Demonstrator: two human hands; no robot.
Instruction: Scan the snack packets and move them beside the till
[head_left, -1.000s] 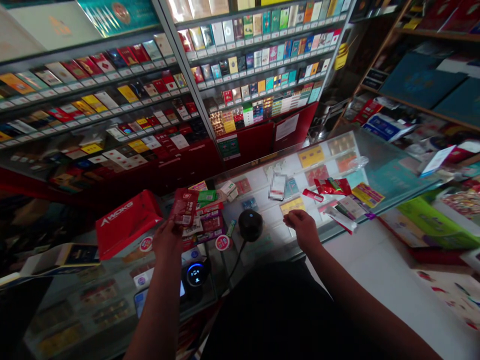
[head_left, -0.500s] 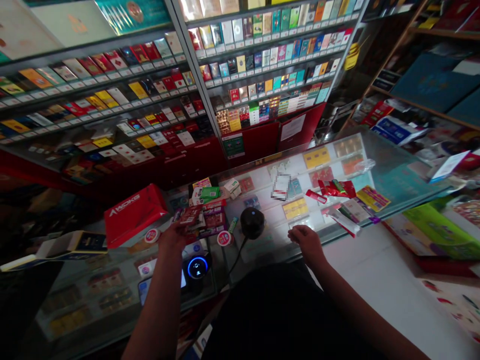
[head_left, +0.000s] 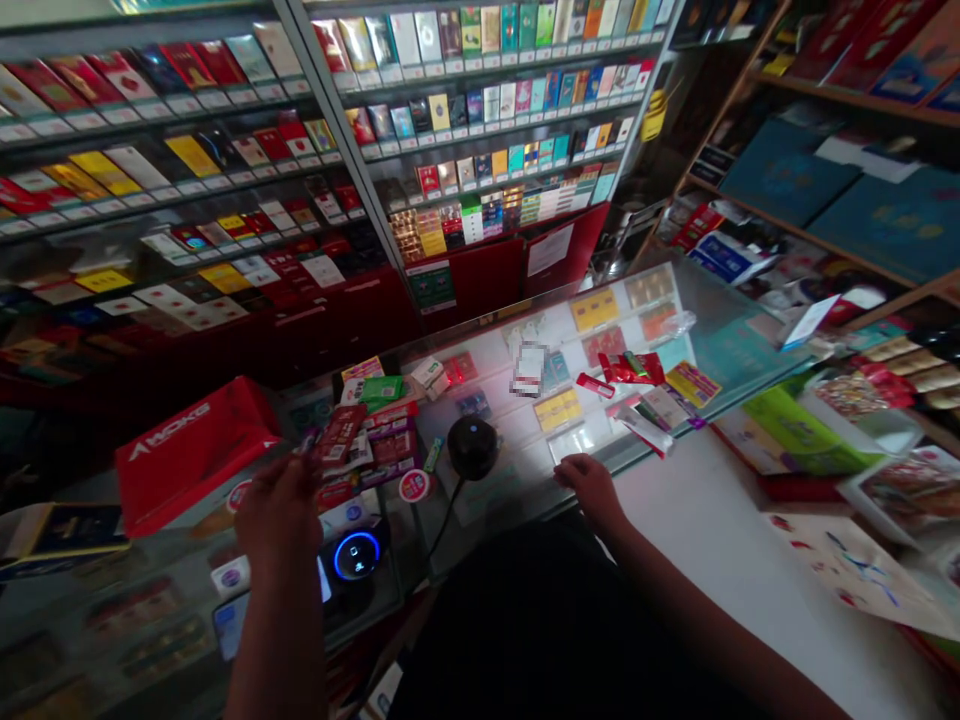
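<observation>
My left hand point(head_left: 279, 505) is raised at the left side of the glass counter, between a red box point(head_left: 196, 450) and a pile of snack packets point(head_left: 390, 445). Its fingers pinch something small and dark that I cannot make out. A dark red packet point(head_left: 341, 434) lies on the pile just beyond the fingertips. At the counter's front edge, my right hand point(head_left: 592, 485) has its fingers curled together, with nothing visible in them. Between the hands stands a round black scanner point(head_left: 472, 447) with a cable, and a small round tub point(head_left: 414, 486) is beside it.
A device with a glowing blue ring point(head_left: 356, 555) sits near my left forearm. Red candy packets point(head_left: 632, 367) and a white tube point(head_left: 643, 432) lie on the counter's right part. Shelves of cigarette packs point(head_left: 480, 105) rise behind. A green box point(head_left: 799, 430) is at right.
My left hand has drawn back from the packet pile towards the red box. The view has turned right, and my right hand keeps its curl. A red glow now shows on the counter.
</observation>
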